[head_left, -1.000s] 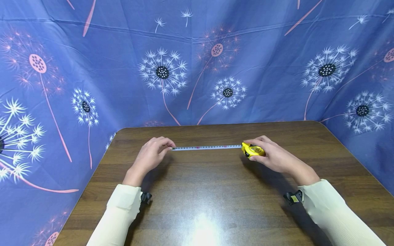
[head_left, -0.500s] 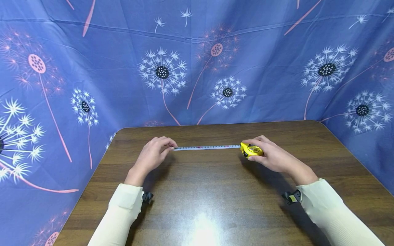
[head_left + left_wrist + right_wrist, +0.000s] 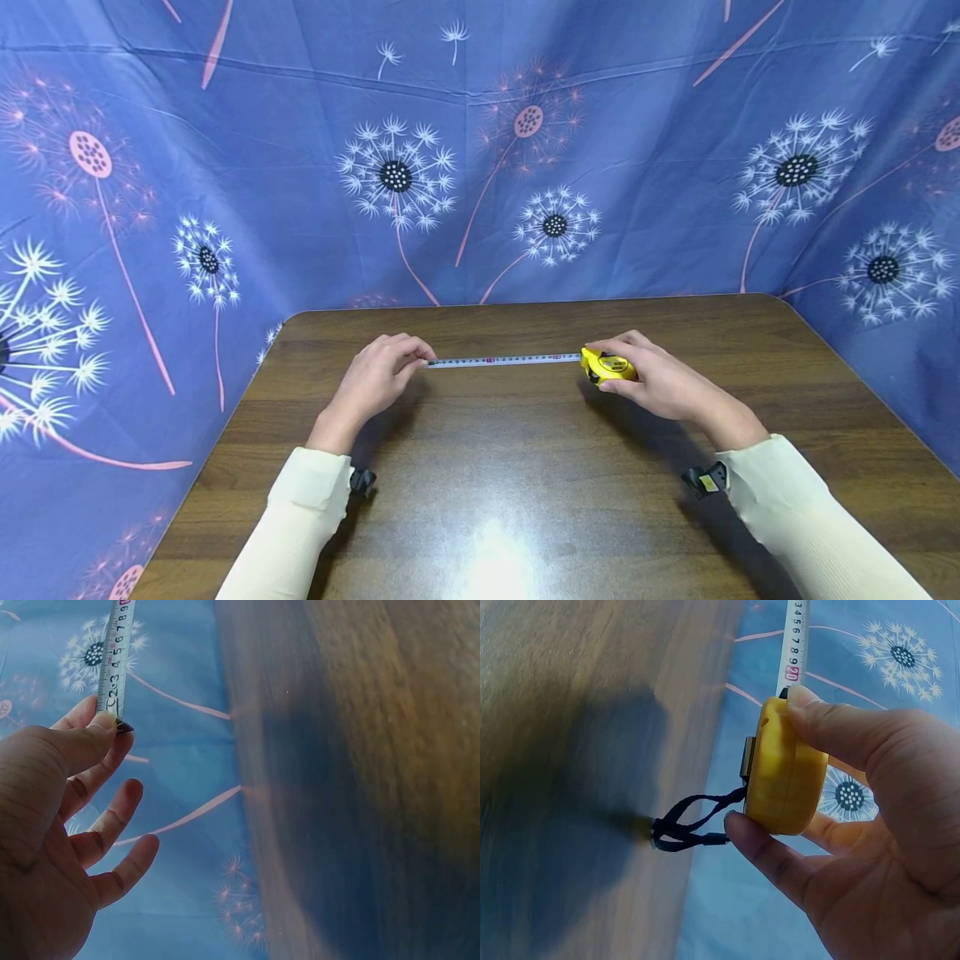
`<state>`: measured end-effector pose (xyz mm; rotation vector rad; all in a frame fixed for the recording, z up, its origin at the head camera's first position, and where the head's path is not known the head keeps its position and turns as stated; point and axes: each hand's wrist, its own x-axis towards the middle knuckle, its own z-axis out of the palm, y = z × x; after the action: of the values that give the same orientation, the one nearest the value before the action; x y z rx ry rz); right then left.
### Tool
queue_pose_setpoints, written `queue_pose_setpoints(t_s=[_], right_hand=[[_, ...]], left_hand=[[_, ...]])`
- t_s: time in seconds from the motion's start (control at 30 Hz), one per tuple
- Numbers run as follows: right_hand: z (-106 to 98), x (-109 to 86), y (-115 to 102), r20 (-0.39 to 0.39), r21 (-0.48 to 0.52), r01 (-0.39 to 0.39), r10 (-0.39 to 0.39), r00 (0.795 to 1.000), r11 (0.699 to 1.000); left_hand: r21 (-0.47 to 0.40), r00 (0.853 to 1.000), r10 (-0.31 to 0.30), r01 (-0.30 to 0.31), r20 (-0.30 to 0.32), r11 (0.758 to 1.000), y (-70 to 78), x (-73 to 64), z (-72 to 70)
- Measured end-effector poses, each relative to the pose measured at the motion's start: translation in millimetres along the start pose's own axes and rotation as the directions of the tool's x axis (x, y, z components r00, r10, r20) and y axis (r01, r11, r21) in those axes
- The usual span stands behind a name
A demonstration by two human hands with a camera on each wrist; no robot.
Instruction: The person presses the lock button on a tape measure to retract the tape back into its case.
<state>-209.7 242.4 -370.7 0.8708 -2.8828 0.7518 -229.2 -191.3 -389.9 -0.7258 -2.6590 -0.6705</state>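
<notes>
A yellow tape measure [image 3: 609,367] is gripped in my right hand [image 3: 663,379], thumb and fingers around its case. Its white blade [image 3: 504,360] stretches leftward, held above the table, to my left hand [image 3: 375,379]. There the thumb and index finger pinch the blade's end hook [image 3: 124,727], while the other fingers are spread loosely below. In the right wrist view, the yellow case [image 3: 787,769] shows a metal clip [image 3: 747,757] and a black wrist strap [image 3: 697,817] hanging from it. A red 20 mark shows on the blade near the case.
Below both hands lies a brown wood-grain table [image 3: 480,450] with a bright glare near its front. A blue cloth with dandelion prints [image 3: 480,167] hangs behind and at the sides. Each wrist wears a small black camera.
Both hands have drawn slightly toward each other: the left a little right, the right with the tape case a little left. The exposed blade is shorter.
</notes>
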Motion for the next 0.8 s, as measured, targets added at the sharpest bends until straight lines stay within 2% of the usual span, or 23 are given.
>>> queue_pose_setpoints(t_s=[0.4, 0.8], right_hand=[[-0.5, 0.7, -2.2, 0.02, -0.01, -0.013, 0.013, 1.0, 1.0], [-1.1, 1.3, -3.5, 0.05, -0.007, -0.028, 0.028, 0.998, 1.0]], left_hand=[[0.018, 1.0, 0.024, -0.024, 0.003, 1.0, 3.4, 3.2, 3.7], [0.01, 1.0, 0.023, -0.023, 0.009, 1.0, 7.7, 4.0, 5.9]])
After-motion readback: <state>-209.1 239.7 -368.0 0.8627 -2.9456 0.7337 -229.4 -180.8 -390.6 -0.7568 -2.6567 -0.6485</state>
